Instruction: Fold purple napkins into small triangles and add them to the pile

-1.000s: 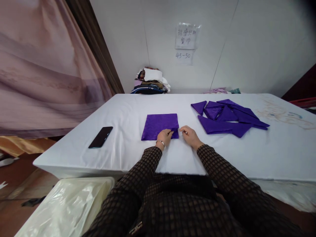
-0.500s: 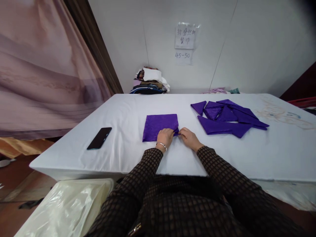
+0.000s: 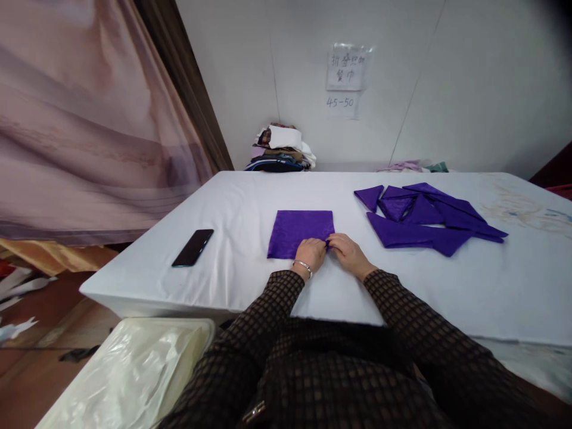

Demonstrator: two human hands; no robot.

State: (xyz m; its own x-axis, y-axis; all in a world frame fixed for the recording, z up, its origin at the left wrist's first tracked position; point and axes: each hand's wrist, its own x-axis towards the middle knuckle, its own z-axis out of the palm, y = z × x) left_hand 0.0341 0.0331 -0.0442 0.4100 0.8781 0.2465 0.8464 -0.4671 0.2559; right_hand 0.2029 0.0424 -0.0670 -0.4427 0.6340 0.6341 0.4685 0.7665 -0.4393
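A purple square napkin (image 3: 298,231) lies flat on the white table (image 3: 250,196) in front of me. My left hand (image 3: 311,254), with a bracelet on its wrist, rests on the napkin's near right corner with fingers curled, pinching the cloth. My right hand (image 3: 348,252) meets it at that same corner, fingers closed on the napkin's edge. Both sleeves are dark with a checked pattern.
Several folded purple napkins (image 3: 424,217) lie in a loose pile at the right. A black phone (image 3: 193,247) lies to the left. A stack of cloths (image 3: 281,149) sits by the far wall under a paper sign (image 3: 345,68). A plastic-lined bin (image 3: 129,375) stands below left.
My right hand has moved left to join the left hand at the napkin's near right corner. The view has shifted slightly to the left.
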